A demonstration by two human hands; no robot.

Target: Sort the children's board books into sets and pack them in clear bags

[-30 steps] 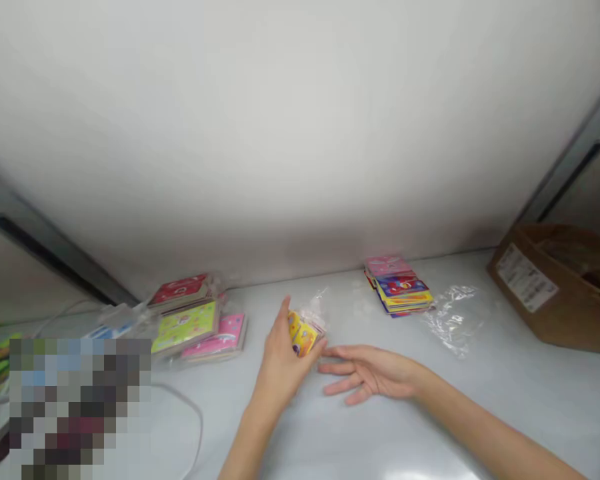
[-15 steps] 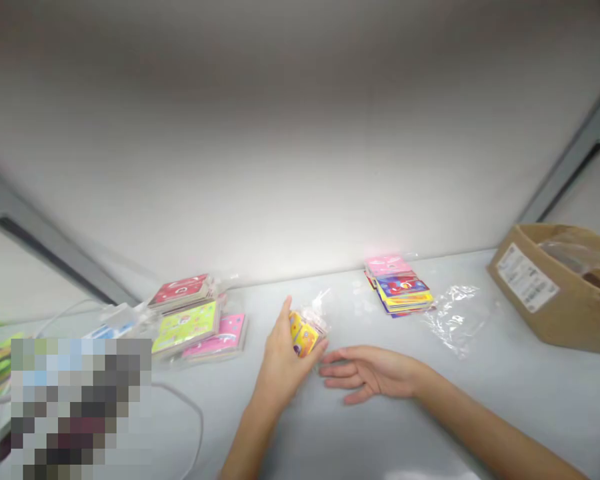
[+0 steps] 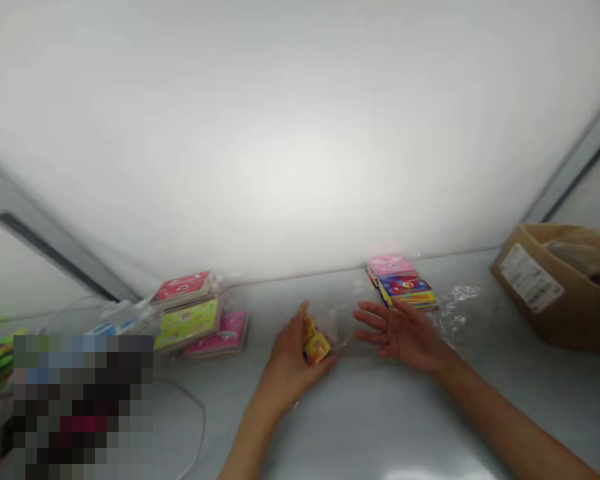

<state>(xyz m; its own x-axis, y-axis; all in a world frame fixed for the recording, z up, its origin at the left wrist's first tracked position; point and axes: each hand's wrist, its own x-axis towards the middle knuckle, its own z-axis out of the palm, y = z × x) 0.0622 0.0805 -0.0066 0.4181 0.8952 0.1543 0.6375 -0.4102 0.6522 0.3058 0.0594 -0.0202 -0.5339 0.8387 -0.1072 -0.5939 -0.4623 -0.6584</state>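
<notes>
My left hand (image 3: 293, 363) is wrapped round a small yellow card pack (image 3: 316, 341), with clear plastic wrap at its right side. Its thumb lies along the near edge. My right hand (image 3: 403, 333) holds nothing, its fingers spread and pointing left. Just behind it sits a stack of cards (image 3: 403, 283), pink at the back, then blue and yellow. Crumpled clear plastic (image 3: 457, 303) lies right of the stack.
Wrapped packs, red (image 3: 184, 287), lime green (image 3: 187, 325) and magenta (image 3: 230, 333), lie at the left. A cardboard box (image 3: 555, 287) with a white label stands at the right. A cable (image 3: 203, 413) curves over the grey table (image 3: 370, 427); a pixelated patch covers the lower left.
My right hand has moved right and back, away from the yellow pack, towards the card stack. My left hand has shifted slightly right with the pack. The picture is darker.
</notes>
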